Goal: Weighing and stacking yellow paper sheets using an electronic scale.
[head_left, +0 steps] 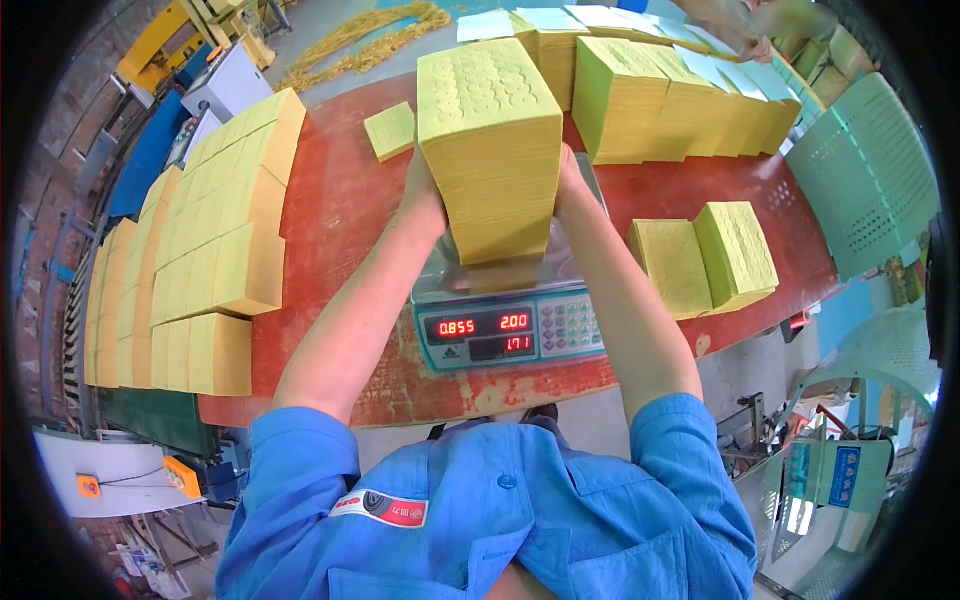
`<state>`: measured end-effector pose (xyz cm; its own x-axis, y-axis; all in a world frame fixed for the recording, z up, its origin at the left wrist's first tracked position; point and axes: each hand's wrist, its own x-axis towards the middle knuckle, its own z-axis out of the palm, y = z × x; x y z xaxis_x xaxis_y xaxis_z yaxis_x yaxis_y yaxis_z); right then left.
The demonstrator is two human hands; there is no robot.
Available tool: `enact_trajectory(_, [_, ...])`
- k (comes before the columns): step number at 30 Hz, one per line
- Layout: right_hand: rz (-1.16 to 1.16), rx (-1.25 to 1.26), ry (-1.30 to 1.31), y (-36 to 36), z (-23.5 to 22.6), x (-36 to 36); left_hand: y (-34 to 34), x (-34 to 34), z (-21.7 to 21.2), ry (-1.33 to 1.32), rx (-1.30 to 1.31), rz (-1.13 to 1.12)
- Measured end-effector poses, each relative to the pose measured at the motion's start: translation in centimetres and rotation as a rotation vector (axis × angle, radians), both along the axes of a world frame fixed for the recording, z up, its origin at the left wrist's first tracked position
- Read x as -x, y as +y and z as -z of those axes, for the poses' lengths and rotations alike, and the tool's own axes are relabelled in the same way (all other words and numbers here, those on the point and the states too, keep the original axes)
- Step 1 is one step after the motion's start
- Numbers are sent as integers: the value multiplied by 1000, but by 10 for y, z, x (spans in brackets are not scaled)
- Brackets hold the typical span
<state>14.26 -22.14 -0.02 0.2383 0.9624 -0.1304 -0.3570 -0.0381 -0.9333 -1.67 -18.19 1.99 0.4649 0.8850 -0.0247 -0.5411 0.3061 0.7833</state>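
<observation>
A tall stack of yellow paper sheets (500,160) with rows of curved punched marks on top stands upright before me. My left hand (428,192) presses its left side and my right hand (571,182) its right side, closed round it, with most fingers hidden behind the paper. Beneath it is the shiny metal pan of a digital scale (430,336) with lit red digits and a keypad. Whether the stack's base rests on the pan or is held just above it, I cannot tell. Beyond my left hand lies a small, thin pile of yellow paper (390,131).
Rows of yellow paper blocks (215,220) cover the red table's (330,190) left side. Two lower stacks (705,258) sit at right. Long paper stacks (650,100) line the back, near another person's hand (757,50). A perforated green chair back (870,175) stands at right.
</observation>
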Motion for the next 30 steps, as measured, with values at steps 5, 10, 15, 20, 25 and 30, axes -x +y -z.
enact_trajectory(5, [-59,14,80,0,5,1,-9,5,-17,159,61,-28])
enact_trajectory(10, [55,-146,56,-41,0,12,1,47,18,203,-72,-206])
enact_trajectory(15, [64,-249,-53,-131,26,-34,-74,126,27,132,47,-384])
enact_trajectory(20, [0,-235,74,-189,40,-43,-153,201,50,172,271,-560])
enact_trajectory(25, [-63,-218,140,-201,35,-41,-195,189,55,174,354,-695])
enact_trajectory(30, [-117,-199,206,-203,26,-46,-220,163,50,126,311,-690])
